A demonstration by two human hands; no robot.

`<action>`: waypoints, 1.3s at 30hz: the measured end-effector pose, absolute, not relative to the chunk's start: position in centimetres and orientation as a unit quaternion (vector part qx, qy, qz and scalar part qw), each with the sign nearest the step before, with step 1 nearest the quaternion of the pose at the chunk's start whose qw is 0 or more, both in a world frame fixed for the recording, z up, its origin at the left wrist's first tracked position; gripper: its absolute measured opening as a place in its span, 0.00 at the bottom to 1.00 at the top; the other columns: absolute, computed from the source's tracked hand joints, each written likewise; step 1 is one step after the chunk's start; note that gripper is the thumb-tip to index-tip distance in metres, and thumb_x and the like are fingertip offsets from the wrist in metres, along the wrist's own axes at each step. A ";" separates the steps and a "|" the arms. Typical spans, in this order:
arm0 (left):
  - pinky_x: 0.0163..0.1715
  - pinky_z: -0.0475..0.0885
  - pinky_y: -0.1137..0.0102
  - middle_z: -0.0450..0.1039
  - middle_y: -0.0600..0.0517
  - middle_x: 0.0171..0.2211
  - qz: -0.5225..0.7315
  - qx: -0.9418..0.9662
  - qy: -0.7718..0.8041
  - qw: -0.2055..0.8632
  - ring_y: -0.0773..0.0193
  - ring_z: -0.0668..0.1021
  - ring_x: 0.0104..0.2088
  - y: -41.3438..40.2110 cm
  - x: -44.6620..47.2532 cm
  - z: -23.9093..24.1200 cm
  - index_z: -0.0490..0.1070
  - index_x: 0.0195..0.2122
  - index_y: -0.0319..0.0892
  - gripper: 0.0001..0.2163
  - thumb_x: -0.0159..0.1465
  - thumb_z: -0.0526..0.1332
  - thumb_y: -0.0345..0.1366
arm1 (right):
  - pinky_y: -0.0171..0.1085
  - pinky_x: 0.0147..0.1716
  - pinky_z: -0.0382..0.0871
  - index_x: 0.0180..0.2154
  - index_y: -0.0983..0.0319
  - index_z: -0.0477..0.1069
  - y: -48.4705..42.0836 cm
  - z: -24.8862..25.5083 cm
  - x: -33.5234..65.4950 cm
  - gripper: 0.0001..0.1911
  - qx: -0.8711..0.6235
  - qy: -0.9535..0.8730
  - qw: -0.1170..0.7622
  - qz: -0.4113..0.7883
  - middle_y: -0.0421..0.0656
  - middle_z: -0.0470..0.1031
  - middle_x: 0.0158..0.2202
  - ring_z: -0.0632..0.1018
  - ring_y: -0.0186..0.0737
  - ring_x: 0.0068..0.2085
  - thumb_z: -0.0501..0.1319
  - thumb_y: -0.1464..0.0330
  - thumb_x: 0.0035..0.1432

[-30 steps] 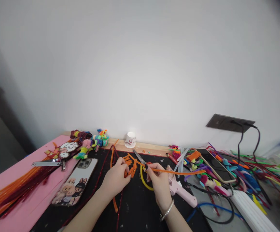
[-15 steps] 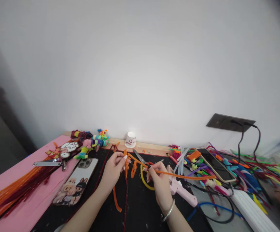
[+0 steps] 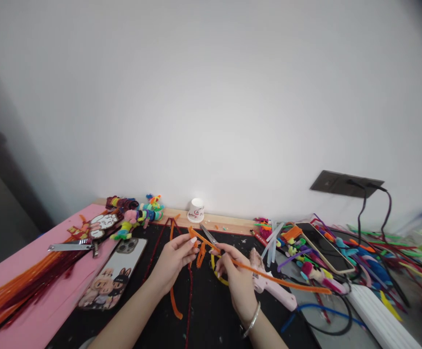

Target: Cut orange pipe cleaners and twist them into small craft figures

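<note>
Between my two hands runs an orange pipe cleaner [image 3: 280, 280], its long free end trailing off to the right. My left hand [image 3: 176, 259] pinches its bent left end. The fingers of my right hand [image 3: 235, 274] grip it further along; a bracelet is on that wrist. Just below the held stretch lies a small folded orange piece [image 3: 201, 256] on the black mat [image 3: 211, 320]. Scissors [image 3: 210, 234] with yellow handles rest behind my right hand, partly hidden by it. A dark red pipe cleaner [image 3: 190, 300] and another orange strip [image 3: 174, 300] lie below my left hand.
A white paper cup [image 3: 196, 211] stands upside down near the wall. At left are a phone [image 3: 114, 276] and a bundle of orange and red pipe cleaners [image 3: 25, 295]. At right lie a pink glue gun [image 3: 274, 291], another phone [image 3: 325, 248] and a power strip [image 3: 381, 315].
My right hand has shifted slightly down, and the pipe cleaner's free end has swung lower. My left hand keeps its pinch. The co-worker's hand at the far right has moved slightly.
</note>
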State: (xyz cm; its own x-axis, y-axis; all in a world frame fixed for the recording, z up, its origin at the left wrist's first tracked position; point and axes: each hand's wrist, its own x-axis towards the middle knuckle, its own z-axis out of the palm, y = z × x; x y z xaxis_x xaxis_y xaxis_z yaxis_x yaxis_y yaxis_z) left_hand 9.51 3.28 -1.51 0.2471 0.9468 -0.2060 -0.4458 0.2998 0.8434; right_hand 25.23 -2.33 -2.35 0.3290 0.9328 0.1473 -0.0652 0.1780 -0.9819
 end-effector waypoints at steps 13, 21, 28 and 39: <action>0.38 0.73 0.73 0.78 0.49 0.31 0.438 0.400 0.356 0.722 0.63 0.80 0.37 2.9 9.4 -1.6 0.79 0.31 0.39 0.13 0.51 0.73 0.43 | 0.32 0.19 0.66 0.35 0.63 0.81 -2.4 -2.0 24.9 0.11 -0.513 -0.453 0.594 0.422 0.39 0.72 0.20 0.70 0.33 0.20 0.63 0.67 0.50; 0.37 0.73 0.74 0.77 0.50 0.29 0.438 0.396 0.363 0.721 0.66 0.78 0.33 2.9 9.4 -1.2 0.80 0.32 0.37 0.16 0.48 0.74 0.43 | 0.32 0.21 0.66 0.37 0.63 0.80 -2.3 -2.4 24.9 0.13 -0.507 -0.494 0.559 0.432 0.40 0.73 0.22 0.70 0.32 0.20 0.62 0.68 0.50; 0.29 0.73 0.75 0.76 0.51 0.24 0.403 0.434 0.393 0.703 0.68 0.77 0.26 2.8 9.6 -1.2 0.76 0.28 0.36 0.19 0.49 0.72 0.50 | 0.32 0.21 0.65 0.37 0.63 0.80 -2.4 -2.1 24.9 0.13 -0.520 -0.511 0.537 0.424 0.38 0.71 0.20 0.69 0.32 0.20 0.59 0.68 0.51; 0.29 0.72 0.78 0.75 0.53 0.23 0.389 0.401 0.358 0.748 0.72 0.76 0.26 3.0 9.4 -2.0 0.75 0.27 0.36 0.17 0.51 0.73 0.46 | 0.32 0.21 0.64 0.34 0.64 0.78 -2.3 -2.2 24.9 0.11 -0.521 -0.520 0.530 0.422 0.38 0.70 0.20 0.69 0.32 0.19 0.58 0.70 0.51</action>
State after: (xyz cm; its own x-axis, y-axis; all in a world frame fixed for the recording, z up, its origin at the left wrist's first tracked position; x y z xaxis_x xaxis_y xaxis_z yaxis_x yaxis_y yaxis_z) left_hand 9.45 3.03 -1.99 0.4408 0.8689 -0.2251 -0.2947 0.3769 0.8781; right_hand 24.91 -2.33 -2.25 0.1041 0.9883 0.1116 0.0939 0.1019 -0.9904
